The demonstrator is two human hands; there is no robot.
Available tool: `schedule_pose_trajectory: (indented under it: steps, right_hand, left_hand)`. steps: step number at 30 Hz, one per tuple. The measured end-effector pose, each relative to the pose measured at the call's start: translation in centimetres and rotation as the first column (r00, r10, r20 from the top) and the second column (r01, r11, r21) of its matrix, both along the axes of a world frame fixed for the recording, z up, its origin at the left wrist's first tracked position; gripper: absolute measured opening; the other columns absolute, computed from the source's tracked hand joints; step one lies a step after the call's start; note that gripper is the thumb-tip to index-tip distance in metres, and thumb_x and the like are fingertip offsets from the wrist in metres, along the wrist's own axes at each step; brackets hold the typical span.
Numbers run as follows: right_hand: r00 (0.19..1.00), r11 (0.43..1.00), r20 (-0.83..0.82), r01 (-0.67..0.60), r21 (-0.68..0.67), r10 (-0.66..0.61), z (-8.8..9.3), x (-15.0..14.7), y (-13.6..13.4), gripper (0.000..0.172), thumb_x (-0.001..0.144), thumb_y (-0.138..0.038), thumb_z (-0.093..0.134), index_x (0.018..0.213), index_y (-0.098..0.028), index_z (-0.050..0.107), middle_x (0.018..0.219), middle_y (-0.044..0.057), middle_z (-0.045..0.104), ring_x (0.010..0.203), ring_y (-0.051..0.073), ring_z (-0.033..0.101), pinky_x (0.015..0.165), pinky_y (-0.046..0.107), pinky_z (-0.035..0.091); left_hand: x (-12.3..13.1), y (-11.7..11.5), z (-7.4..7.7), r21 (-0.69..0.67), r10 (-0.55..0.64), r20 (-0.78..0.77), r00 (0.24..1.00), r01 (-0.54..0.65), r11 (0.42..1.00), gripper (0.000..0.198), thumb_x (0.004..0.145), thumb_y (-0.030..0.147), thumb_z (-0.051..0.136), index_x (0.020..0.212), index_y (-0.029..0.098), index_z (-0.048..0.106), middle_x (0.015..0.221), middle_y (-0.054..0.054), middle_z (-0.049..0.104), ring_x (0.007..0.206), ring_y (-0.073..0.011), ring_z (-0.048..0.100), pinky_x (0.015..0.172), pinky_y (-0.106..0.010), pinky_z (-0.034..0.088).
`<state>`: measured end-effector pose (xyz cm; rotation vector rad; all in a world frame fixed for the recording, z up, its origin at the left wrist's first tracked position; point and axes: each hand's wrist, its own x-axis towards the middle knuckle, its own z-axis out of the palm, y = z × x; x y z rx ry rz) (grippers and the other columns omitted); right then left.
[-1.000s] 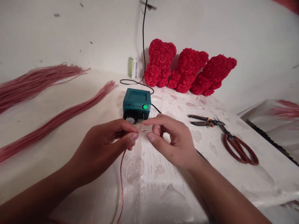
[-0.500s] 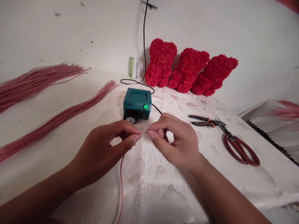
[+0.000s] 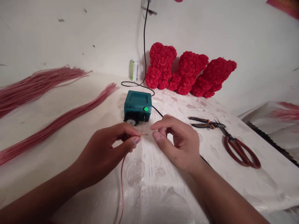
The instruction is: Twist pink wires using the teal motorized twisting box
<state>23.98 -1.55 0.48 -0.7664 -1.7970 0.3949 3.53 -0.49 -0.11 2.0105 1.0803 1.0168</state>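
Note:
Between thumb and forefinger, my left hand (image 3: 112,146) pinches a thin red wire (image 3: 121,186) close to its end. Fine bare strands (image 3: 143,134) fan out past the fingertips toward the right. The wire's length hangs below the hand and runs down toward the near edge of the view. Just right of the strands is my right hand (image 3: 178,141), its thumb and forefinger a little apart with nothing visible between them. Right behind the hands stands a teal box-shaped machine (image 3: 137,104) with a lit green button and a black gear-like part low on its front.
Bundles of red wire (image 3: 58,119) lie at the left. Three red rose-covered bears (image 3: 161,65) lean by the wall, near a small white-green bottle (image 3: 135,70) and a black cable (image 3: 144,40). At the right lie black-orange pliers (image 3: 203,123) and a red-handled tool (image 3: 241,152).
My right thumb and forefinger have come off the wire's strands and moved slightly right, parting. The left hand keeps its pinch on the wire. The whole view has shifted slightly.

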Motion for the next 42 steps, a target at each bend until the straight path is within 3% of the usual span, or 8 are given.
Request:
schedule_pose_trajectory:
  steps: [3, 14, 20, 28, 36, 42]
  right_hand:
    - [0.999, 0.999, -0.028, 0.036, -0.026, -0.037, 0.1, 0.2, 0.2, 0.006, 0.087, -0.013, 0.066, 0.089, -0.015, 0.071, 0.066, -0.003, 0.051, 0.059, 0.009, 0.049, 0.052, 0.023, 0.039]
    - [0.999, 0.999, 0.028, -0.029, 0.041, 0.028, -0.4, -0.1, 0.2, 0.015, 0.086, -0.007, 0.067, 0.095, -0.016, 0.076, 0.066, -0.004, 0.050, 0.059, 0.008, 0.048, 0.053, 0.023, 0.039]
    - [0.998, 0.998, 0.014, -0.060, 0.032, 0.060, -0.5, -0.3, 0.3, 0.015, 0.087, -0.008, 0.070, 0.095, -0.019, 0.077, 0.066, -0.005, 0.050, 0.060, 0.007, 0.049, 0.055, 0.023, 0.042]
    - [0.995, 0.994, -0.040, -0.091, -0.067, 0.088, -0.5, -0.4, 0.4, 0.007, 0.085, -0.012, 0.076, 0.091, -0.016, 0.077, 0.065, -0.006, 0.048, 0.059, 0.007, 0.047, 0.054, 0.022, 0.040]
    - [0.981, 0.964, -0.061, -0.195, -0.183, 0.186, -0.5, 0.4, 0.6, 0.024, 0.085, -0.016, 0.076, 0.108, -0.021, 0.076, 0.070, -0.005, 0.049, 0.058, 0.007, 0.045, 0.053, 0.022, 0.041]
    - [0.967, 0.932, -0.033, -0.254, -0.260, 0.254, -0.2, 0.6, 0.6, 0.017, 0.087, -0.018, 0.073, 0.103, -0.020, 0.078, 0.071, -0.004, 0.052, 0.057, 0.007, 0.045, 0.051, 0.022, 0.039]
  left_hand:
    - [-0.1, 0.0, 0.0, 0.013, -0.011, 0.019, 1.000, 0.010, 1.000, 0.012, 0.092, 0.032, 0.064, 0.083, 0.026, 0.067, 0.068, 0.008, 0.065, 0.060, -0.0087, 0.056, 0.057, -0.018, 0.042]
    - [0.1, -0.1, 0.5, -0.034, 0.003, -0.013, 1.000, -0.004, 0.999, 0.011, 0.088, 0.032, 0.064, 0.080, 0.026, 0.068, 0.072, 0.007, 0.070, 0.065, -0.0101, 0.060, 0.060, -0.020, 0.044]
    - [0.0, -0.2, 0.0, -0.014, -0.021, -0.002, 1.000, 0.021, 1.000, 0.010, 0.090, 0.032, 0.065, 0.082, 0.027, 0.068, 0.073, 0.009, 0.069, 0.066, -0.0089, 0.059, 0.061, -0.018, 0.043]
    - [0.1, -0.1, 0.0, 0.005, -0.028, -0.017, 0.999, 0.028, 1.000, 0.011, 0.090, 0.030, 0.066, 0.080, 0.025, 0.066, 0.071, 0.008, 0.065, 0.063, -0.0086, 0.054, 0.057, -0.017, 0.041]
    - [-0.1, -0.1, 0.4, 0.002, -0.066, -0.008, 0.998, 0.066, 0.998, 0.012, 0.089, 0.029, 0.066, 0.078, 0.024, 0.068, 0.071, 0.006, 0.068, 0.064, -0.0107, 0.058, 0.061, -0.020, 0.044]
    - [-0.2, -0.1, 0.1, -0.011, -0.076, -0.010, 0.997, 0.076, 0.997, 0.012, 0.087, 0.031, 0.068, 0.077, 0.025, 0.069, 0.072, 0.005, 0.069, 0.063, -0.0122, 0.059, 0.059, -0.021, 0.044]
